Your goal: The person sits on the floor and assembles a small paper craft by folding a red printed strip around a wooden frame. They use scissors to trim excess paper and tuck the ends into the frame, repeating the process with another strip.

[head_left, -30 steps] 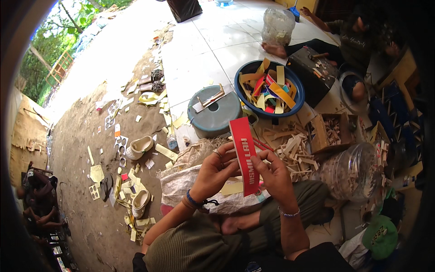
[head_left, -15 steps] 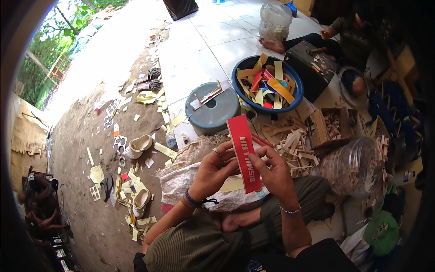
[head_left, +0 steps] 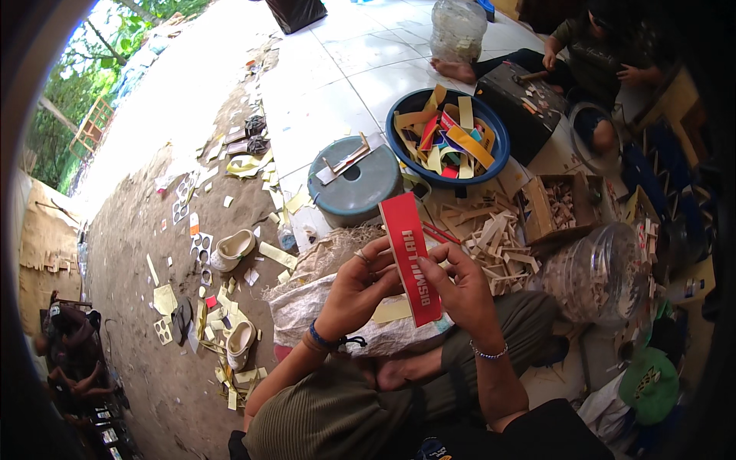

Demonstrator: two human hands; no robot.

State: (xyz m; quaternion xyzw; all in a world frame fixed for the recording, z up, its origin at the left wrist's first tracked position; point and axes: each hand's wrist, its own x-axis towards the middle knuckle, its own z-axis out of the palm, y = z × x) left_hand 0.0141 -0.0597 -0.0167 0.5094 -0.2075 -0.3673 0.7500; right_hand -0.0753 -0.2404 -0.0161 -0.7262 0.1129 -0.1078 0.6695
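Observation:
Over my lap I hold a red card strip [head_left: 403,230] with pale lettering, standing nearly upright and tilted a little. My left hand [head_left: 354,290] grips its left edge, fingers partly hidden behind it. On the strip's right side my right hand [head_left: 464,293] pinches it, thumb on the printed face. Beneath the hands a whitish woven sack [head_left: 303,307] lies across my legs, with a pale yellow strip [head_left: 392,310] on it.
A blue basin [head_left: 502,157] of card strips stands beyond, beside an upturned grey-green tub [head_left: 349,201]. Right are loose wooden sticks [head_left: 498,244], a carton [head_left: 537,222] of wood pieces and a clear jar [head_left: 590,276]. Another person [head_left: 606,46] sits at a dark block [head_left: 510,115] with a hammer.
The whole view has shifted slightly. My hands keep their hold on the red strip, which barely moves. The other person's far hand has come up into sight, and the hammer has shifted a little.

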